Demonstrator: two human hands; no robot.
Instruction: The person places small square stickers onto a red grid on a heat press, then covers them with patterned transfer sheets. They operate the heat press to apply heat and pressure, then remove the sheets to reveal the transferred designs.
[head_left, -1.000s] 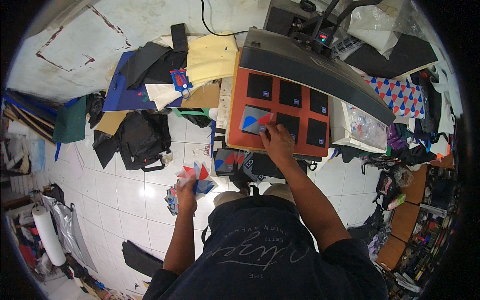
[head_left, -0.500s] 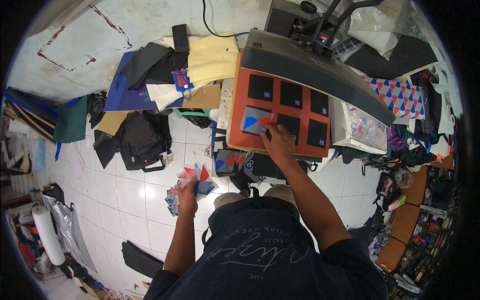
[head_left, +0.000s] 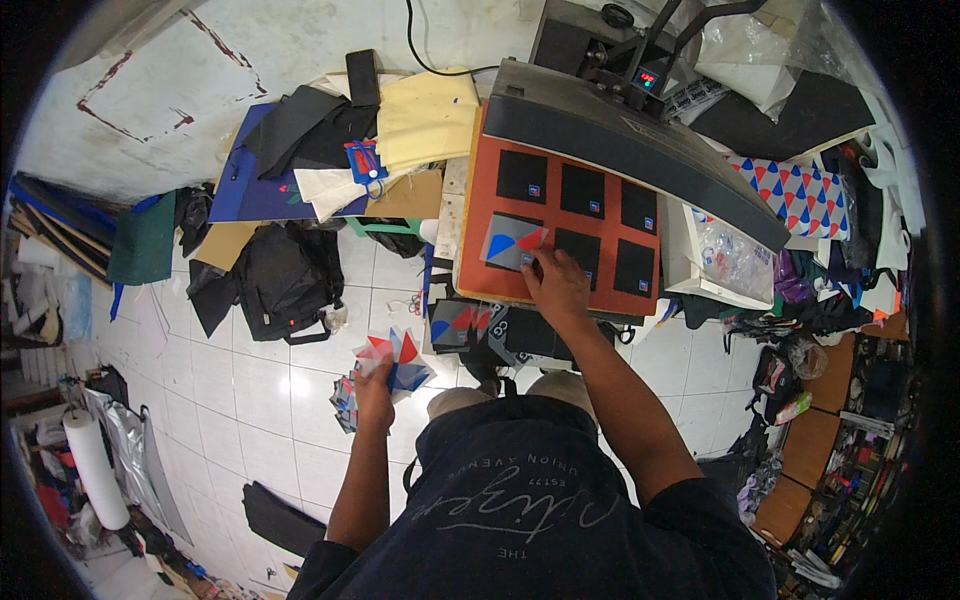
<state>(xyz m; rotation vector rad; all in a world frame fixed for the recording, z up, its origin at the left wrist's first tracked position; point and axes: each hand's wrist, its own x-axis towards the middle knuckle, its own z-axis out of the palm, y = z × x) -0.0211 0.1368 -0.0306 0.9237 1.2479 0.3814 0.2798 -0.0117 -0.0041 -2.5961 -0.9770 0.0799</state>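
Note:
On the orange-red bed [head_left: 482,185] of a heat press lie several black fabric squares [head_left: 583,190], each with a small blue-and-red mark. A clear transfer film with a blue and red print [head_left: 507,243] covers the near-left square. My right hand [head_left: 560,287] has its fingertips closed at that film's right edge, and its palm hangs over the neighbouring square. Lower left, above the tiled floor, my left hand [head_left: 375,398] grips several similar transfer films [head_left: 408,368], fanned out. More films [head_left: 343,400] show behind that hand.
The press's dark upper plate [head_left: 620,140] is tilted up over the bed's far side. Black pieces and printed films [head_left: 455,325] lie just before the bed. Left of it are yellow cloth [head_left: 425,115], a phone [head_left: 361,77] and a black bag [head_left: 290,280]. A white box [head_left: 740,285] stands right.
Hardly anything differs. The films in my left hand have shifted very slightly; my right hand stays at the film on the bed.

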